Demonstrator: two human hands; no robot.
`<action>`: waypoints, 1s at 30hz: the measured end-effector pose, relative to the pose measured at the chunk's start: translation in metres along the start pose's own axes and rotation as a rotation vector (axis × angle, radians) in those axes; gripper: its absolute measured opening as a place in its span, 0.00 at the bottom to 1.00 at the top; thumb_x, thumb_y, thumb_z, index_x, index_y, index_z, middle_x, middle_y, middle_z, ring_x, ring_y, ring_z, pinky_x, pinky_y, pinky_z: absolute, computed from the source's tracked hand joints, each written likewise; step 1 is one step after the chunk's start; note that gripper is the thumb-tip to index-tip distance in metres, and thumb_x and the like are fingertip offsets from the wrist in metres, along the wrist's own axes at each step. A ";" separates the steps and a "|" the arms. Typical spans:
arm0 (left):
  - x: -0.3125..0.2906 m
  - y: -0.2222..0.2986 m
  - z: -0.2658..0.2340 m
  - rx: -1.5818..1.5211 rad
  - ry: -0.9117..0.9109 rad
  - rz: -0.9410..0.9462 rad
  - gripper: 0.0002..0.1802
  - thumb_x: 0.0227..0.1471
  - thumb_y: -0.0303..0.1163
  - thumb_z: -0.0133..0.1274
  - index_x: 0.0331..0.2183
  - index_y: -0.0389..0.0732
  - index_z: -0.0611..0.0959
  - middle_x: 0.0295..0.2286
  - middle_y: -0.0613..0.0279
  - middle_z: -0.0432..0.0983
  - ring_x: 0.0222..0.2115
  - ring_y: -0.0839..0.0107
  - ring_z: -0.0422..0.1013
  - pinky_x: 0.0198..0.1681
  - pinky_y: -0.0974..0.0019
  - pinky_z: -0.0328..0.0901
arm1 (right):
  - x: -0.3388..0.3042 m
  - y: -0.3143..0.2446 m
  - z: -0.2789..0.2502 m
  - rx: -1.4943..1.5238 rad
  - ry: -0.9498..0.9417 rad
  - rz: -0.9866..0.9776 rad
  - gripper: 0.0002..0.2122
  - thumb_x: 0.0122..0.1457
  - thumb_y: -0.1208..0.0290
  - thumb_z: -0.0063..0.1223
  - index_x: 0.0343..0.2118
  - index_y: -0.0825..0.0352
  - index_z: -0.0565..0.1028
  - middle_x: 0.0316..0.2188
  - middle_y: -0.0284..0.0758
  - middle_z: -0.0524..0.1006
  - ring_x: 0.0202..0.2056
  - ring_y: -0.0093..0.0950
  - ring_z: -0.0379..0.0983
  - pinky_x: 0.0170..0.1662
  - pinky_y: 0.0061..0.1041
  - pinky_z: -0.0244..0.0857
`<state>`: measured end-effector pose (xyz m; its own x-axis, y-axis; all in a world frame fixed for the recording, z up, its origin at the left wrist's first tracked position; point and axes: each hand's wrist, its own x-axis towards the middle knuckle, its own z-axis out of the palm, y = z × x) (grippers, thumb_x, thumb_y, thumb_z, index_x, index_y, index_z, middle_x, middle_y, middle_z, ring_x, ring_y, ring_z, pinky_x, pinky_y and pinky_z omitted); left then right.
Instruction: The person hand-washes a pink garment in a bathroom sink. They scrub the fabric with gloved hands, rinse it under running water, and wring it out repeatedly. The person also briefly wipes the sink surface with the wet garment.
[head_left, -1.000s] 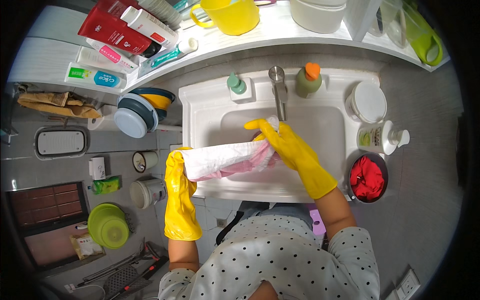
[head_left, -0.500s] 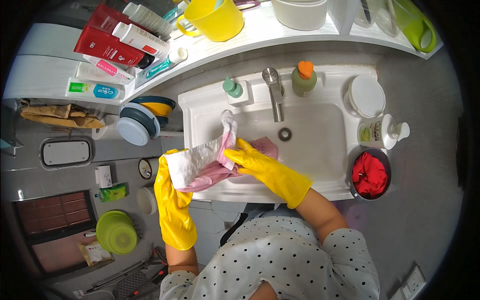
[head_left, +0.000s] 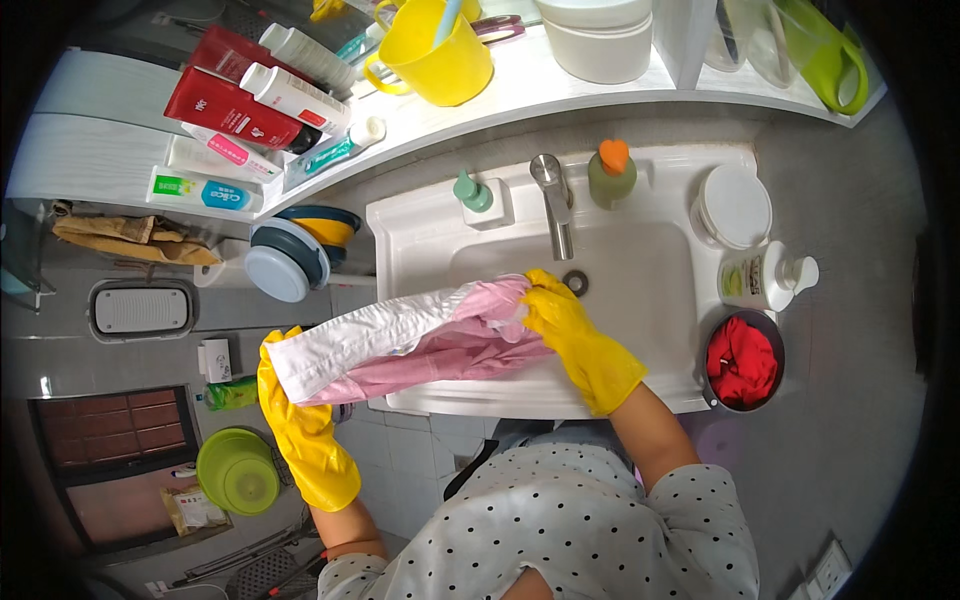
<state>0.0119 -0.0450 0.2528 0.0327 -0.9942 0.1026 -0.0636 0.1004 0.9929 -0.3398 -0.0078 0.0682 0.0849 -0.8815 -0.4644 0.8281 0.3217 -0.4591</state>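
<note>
Held up a pink cloth (head_left: 440, 367) with a wide white band (head_left: 370, 338) over the front left of a white sink (head_left: 640, 345), with its left end out past the sink's left edge. Wore yellow rubber gloves (head_left: 325, 475) on both hands. Gripped the right end of the cloth with the right hand (head_left: 560, 317), curled over pink folds just beside the drain (head_left: 575, 283) in view. Supported the left end with the left hand (head_left: 284, 415), partly covered by the band; could not tell whether open or clenched around it. Had a metal faucet (head_left: 552, 205) beyond the drain, between a white dispenser (head_left: 492, 210) with a green pump and an olive bottle (head_left: 611, 185) with an orange heart-shaped cap. Had a white lidded tub (head_left: 738, 207) and a white pump bottle (head_left: 757, 277) along the sink's right rim, and nearer the right forearm (head_left: 660, 432) a dark round container (head_left: 745, 407) with red cloth (head_left: 742, 360) inside. Faced a white shelf (head_left: 520, 80) beyond the sink, with a yellow mug (head_left: 440, 60) on it.
</note>
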 end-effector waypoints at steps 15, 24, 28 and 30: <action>0.035 0.002 -0.002 -0.519 -0.502 -0.058 0.24 0.66 0.40 0.41 0.58 0.39 0.70 0.53 0.57 0.72 0.51 0.62 0.71 0.60 0.57 0.62 | -0.018 -0.005 0.015 0.347 -0.539 0.304 0.22 0.63 0.61 0.55 0.55 0.69 0.71 0.52 0.39 0.75 0.52 0.29 0.73 0.55 0.28 0.67; 0.034 0.008 -0.003 -0.161 -0.065 -0.099 0.25 0.65 0.43 0.45 0.57 0.37 0.71 0.52 0.47 0.71 0.52 0.57 0.70 0.58 0.53 0.64 | -0.058 -0.066 0.045 -0.035 -0.200 -0.104 0.09 0.66 0.67 0.51 0.38 0.67 0.77 0.30 0.23 0.74 0.29 0.11 0.70 0.37 0.17 0.71; 0.032 0.014 0.003 -0.073 -0.032 -0.085 0.26 0.65 0.42 0.45 0.57 0.37 0.70 0.53 0.47 0.71 0.53 0.57 0.69 0.57 0.52 0.65 | -0.072 -0.091 0.061 -0.081 -0.155 -0.129 0.09 0.66 0.66 0.50 0.37 0.67 0.76 0.27 0.21 0.68 0.27 0.10 0.67 0.35 0.18 0.74; 0.033 0.015 0.000 -0.089 -0.053 -0.070 0.26 0.65 0.41 0.45 0.59 0.37 0.68 0.54 0.47 0.69 0.54 0.57 0.68 0.58 0.53 0.64 | -0.074 -0.096 0.062 -0.134 -0.134 -0.154 0.10 0.67 0.65 0.49 0.38 0.67 0.76 0.27 0.20 0.67 0.28 0.10 0.67 0.36 0.20 0.76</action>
<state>0.0118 -0.0763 0.2713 -0.0189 -0.9993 0.0316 0.0264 0.0310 0.9992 -0.3909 0.0050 0.1938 0.0432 -0.9588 -0.2808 0.7570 0.2149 -0.6171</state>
